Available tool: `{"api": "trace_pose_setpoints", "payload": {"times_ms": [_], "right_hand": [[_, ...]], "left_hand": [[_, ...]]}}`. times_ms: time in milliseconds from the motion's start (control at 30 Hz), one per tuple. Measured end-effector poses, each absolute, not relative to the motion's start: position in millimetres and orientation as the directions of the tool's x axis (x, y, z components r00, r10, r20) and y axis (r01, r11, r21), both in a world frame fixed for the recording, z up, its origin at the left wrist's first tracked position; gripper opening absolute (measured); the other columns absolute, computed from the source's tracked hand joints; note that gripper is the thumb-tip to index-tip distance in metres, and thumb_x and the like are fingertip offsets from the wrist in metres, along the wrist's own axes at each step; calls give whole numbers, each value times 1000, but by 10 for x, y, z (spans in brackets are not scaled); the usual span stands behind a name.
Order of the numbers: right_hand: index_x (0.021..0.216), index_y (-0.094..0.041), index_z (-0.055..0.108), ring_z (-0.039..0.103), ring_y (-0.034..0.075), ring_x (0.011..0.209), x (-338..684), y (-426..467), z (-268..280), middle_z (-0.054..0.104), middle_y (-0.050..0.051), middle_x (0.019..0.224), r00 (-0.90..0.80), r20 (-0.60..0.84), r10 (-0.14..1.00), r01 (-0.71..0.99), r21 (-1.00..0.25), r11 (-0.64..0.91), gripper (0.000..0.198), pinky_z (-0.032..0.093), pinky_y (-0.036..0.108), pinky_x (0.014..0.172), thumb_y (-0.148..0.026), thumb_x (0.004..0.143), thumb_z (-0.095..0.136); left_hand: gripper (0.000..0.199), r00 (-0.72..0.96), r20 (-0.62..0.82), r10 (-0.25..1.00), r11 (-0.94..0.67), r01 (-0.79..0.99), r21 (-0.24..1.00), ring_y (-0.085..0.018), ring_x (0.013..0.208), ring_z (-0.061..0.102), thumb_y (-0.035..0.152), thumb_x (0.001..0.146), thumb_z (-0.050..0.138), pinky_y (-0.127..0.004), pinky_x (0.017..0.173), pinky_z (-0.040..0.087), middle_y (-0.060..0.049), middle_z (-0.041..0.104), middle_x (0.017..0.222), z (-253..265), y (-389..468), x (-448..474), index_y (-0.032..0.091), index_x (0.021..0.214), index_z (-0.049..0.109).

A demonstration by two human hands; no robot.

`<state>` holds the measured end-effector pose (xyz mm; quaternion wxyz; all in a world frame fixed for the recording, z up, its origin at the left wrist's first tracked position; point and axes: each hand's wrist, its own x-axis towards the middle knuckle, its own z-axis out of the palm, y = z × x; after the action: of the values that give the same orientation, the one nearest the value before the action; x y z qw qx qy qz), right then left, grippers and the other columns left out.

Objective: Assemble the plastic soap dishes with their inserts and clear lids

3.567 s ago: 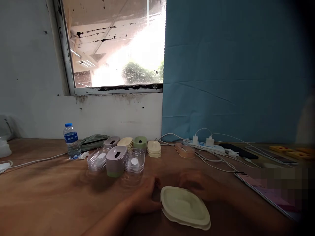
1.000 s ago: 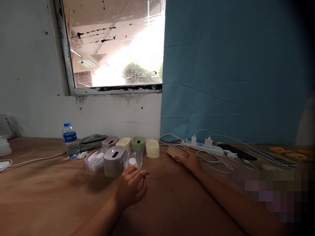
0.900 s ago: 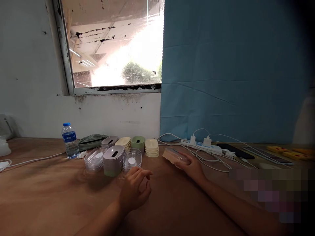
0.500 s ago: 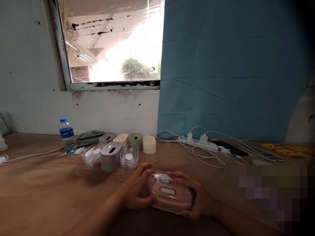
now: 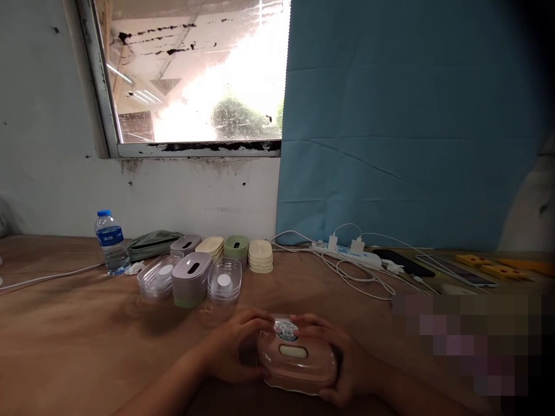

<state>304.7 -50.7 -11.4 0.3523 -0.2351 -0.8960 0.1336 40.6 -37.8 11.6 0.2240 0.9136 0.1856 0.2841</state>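
Both hands are on one item: a pink, rounded-oval plastic container [image 5: 299, 372] with a glossy transparent cover, at the near side of the brown counter [image 5: 99, 346], right of centre. It lies between the hands, directly in front of the person. Its top shows a cream oblong strip [image 5: 293, 351] in a slot and, on the far side of that, a round printed label [image 5: 286, 330]. Whether its underside touches the counter: cannot tell.

Left hand [image 5: 228, 346]: half open, fingers curved, holding the left end; thumb at the near left edge, fingertips at the far left, close to the label. Right hand [image 5: 353, 364]: spread around the right end, holding it; fingers over the far part of the top, one tip at the label, thumb at the near right edge.

Farther off, left of centre, well apart from the hands: a mauve slotted box with green base [image 5: 191, 280], between clear plastic trays [image 5: 156, 277] on its left and a stack of clear trays [image 5: 224, 283] on its right. Behind these, a green slotted box [image 5: 236, 252]; just right of it, a stack of cream lids [image 5: 261, 257]. Far left: a blue-capped water bottle [image 5: 111, 245]. Far right: a white power strip [image 5: 347, 254].
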Motion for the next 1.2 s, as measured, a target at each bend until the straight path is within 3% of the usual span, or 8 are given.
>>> {"api": "trace_pose_setpoints", "payload": {"times_ms": [233, 467, 600, 700, 867, 1067, 1200], "right_hand": [[116, -25, 43, 43, 30, 111, 3033, -472, -111, 41, 9, 121, -685, 424, 593, 390, -475, 789, 78, 38, 37, 92, -31, 42, 69], [122, -21, 35, 30, 32, 119, 3011, -443, -105, 32, 11, 124, -637, 472, 609, 357, -520, 776, 91, 31, 41, 96, -29, 39, 72], [128, -21, 22, 31, 30, 120, 3057, -468, -118, 29, 12, 128, -582, 448, 678, 324, -637, 699, 102, 30, 41, 98, -30, 42, 75], [132, -22, 11, 35, 28, 119, 3075, -482, -118, 25, 13, 133, -584, 379, 718, 256, -753, 606, 108, 31, 40, 98, -31, 47, 76], [133, -24, -1, 36, 28, 118, 3074, -467, -115, 18, 14, 137, -590, 352, 727, 238, -784, 573, 117, 31, 43, 98, -33, 46, 78], [124, -28, -1, 38, 29, 116, 3108, -434, -209, 14, 15, 132, -535, 376, 757, 273, -771, 576, 113, 35, 44, 95, -37, 44, 78], [117, -25, 7, 35, 29, 119, 3115, -410, -251, 25, 15, 126, -561, 377, 737, 291, -744, 602, 101, 34, 42, 98, -36, 46, 77]], "left_hand": [[52, 685, 461, 564, -754, 200, 626, -22, 99, 50, 31, 49, 75, -34, 86, 41, -9, 52, 105, 70, -356, 439, 19, 95, 56], [50, 633, 490, 599, -727, 174, 664, -22, 96, 52, 33, 51, 74, -34, 85, 40, -9, 56, 100, 108, -384, 451, 16, 94, 55], [44, 603, 506, 616, -713, 156, 683, -21, 96, 52, 37, 60, 69, -34, 86, 39, -8, 57, 100, 105, -365, 442, 16, 96, 53], [36, 488, 501, 715, -648, 193, 737, -18, 90, 52, 40, 72, 58, -31, 82, 41, -6, 57, 96, 51, -294, 409, 15, 98, 52], [31, 402, 444, 800, -557, 224, 800, -15, 80, 54, 41, 82, 45, -28, 72, 44, -3, 56, 86, -50, -173, 362, 16, 100, 48], [31, 425, 522, 739, -649, 242, 722, -14, 84, 58, 33, 86, 38, -28, 71, 48, -8, 52, 110, 6, -272, 402, 20, 115, 38], [27, 380, 651, 657, -750, 420, 511, -14, 86, 58, 25, 87, 37, -29, 74, 49, -7, 56, 105, 49, -331, 425, 21, 113, 37]]}}
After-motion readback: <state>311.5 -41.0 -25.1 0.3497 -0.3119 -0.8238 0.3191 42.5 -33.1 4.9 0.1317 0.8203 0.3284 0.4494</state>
